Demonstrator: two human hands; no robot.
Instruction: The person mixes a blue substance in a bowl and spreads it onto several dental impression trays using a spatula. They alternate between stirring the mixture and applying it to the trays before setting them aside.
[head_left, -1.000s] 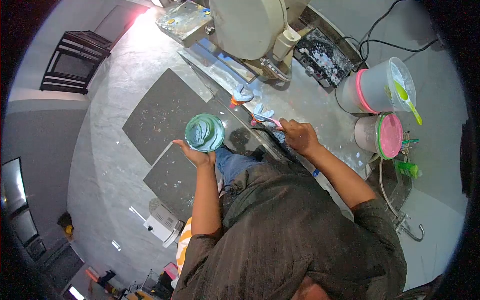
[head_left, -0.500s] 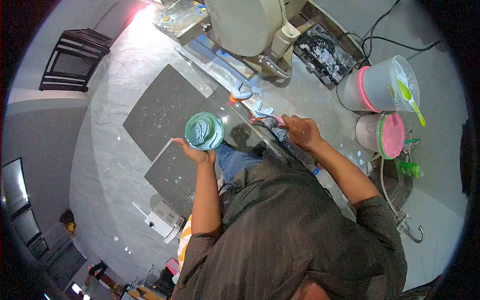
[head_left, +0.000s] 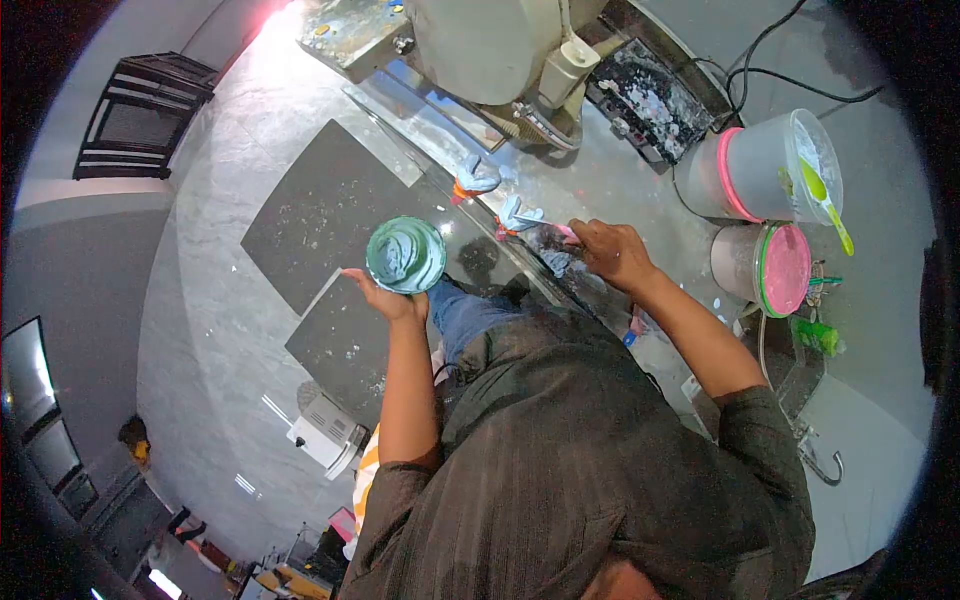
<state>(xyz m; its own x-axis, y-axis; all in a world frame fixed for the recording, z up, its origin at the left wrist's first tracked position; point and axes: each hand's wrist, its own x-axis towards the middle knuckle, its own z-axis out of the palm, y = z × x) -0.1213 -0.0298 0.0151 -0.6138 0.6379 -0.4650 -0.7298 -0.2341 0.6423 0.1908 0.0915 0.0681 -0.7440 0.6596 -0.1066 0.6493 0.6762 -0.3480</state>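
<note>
My left hand (head_left: 398, 304) is wrapped under a green mixing bowl (head_left: 405, 255) whose inside is coated with pale blue paste. My right hand (head_left: 613, 255) grips a spatula by its pink handle (head_left: 566, 232). The narrow spatula blade reaches left to a lump of pale blue paste (head_left: 512, 212) on an orange-red base at the counter's edge. Just beyond it, a second blue paste lump (head_left: 478, 178) stands on a similar orange base.
A large pale machine (head_left: 490, 50) stands on the counter at the back. Beside it sits a black box smeared white (head_left: 655, 100). Two tubs, one with a pink lid (head_left: 785, 270), one holding a green scoop (head_left: 815, 185), stand at the right. Dark mats (head_left: 330, 210) lie on the floor.
My right hand has shifted slightly right and up, and the spatula now lies flatter, its blade at the near lump's side. The bowl stays in my left hand.
</note>
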